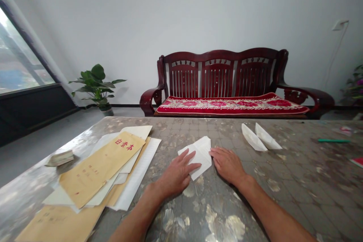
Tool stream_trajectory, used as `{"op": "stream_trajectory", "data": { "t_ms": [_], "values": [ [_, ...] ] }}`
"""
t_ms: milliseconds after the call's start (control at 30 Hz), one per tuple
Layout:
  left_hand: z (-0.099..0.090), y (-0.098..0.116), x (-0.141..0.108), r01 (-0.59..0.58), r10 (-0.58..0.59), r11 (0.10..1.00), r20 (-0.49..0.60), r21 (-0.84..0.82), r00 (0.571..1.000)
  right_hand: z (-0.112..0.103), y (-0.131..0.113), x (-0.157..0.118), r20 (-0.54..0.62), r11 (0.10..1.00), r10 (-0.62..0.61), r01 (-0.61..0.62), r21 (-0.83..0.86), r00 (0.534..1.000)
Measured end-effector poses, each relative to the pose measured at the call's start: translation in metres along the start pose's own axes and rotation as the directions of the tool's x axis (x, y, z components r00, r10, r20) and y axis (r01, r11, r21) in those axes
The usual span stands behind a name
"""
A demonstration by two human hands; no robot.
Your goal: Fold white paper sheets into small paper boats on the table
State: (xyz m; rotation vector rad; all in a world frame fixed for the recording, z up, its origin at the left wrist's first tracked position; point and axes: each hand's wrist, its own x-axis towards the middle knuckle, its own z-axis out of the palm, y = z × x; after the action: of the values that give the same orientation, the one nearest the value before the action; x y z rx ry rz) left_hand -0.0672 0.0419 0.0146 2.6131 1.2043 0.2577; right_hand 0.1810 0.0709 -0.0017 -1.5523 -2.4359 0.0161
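A folded white paper (202,155) lies on the mottled grey tabletop (227,211) between my two hands. My left hand (177,176) rests flat with its fingers across the paper's left part, pressing it down. My right hand (227,164) lies palm down, its fingertips at the paper's right edge. Part of the paper is hidden under my left fingers. To the right, two white paper boats (253,138) (268,137) lie on their sides, close together and out of reach of my fingertips.
At the left lies a heap of tan envelopes and white sheets (99,170), with a small wrapped bundle (60,158) beyond it. A green pen (334,140) and a red paper (357,162) lie at the right. Past the table stand a wooden bench (224,79) and a potted plant (96,87).
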Motion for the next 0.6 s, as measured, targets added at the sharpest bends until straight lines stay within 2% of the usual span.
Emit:
{"op": "stream_trajectory", "data": {
  "t_ms": [167,267,400,600],
  "values": [
    [0.003,-0.001,0.000,-0.040,0.046,0.990,0.038,-0.133,0.998,0.002,0.000,-0.002,-0.020,1.000,-0.016,0.015,-0.003,1.000],
    [0.007,-0.004,0.000,-0.088,0.089,0.981,0.003,-0.173,0.996,0.004,0.002,-0.003,-0.022,1.000,-0.021,0.021,-0.003,1.000],
    [0.008,-0.004,0.001,-0.133,0.127,0.989,-0.100,-0.063,0.987,0.005,0.002,-0.003,-0.012,1.000,-0.025,0.025,-0.007,1.000],
    [-0.002,0.010,0.007,-0.039,0.060,0.994,-0.210,0.105,0.976,0.006,0.001,-0.004,-0.045,0.999,-0.033,0.032,-0.014,0.998]
  ]
}}
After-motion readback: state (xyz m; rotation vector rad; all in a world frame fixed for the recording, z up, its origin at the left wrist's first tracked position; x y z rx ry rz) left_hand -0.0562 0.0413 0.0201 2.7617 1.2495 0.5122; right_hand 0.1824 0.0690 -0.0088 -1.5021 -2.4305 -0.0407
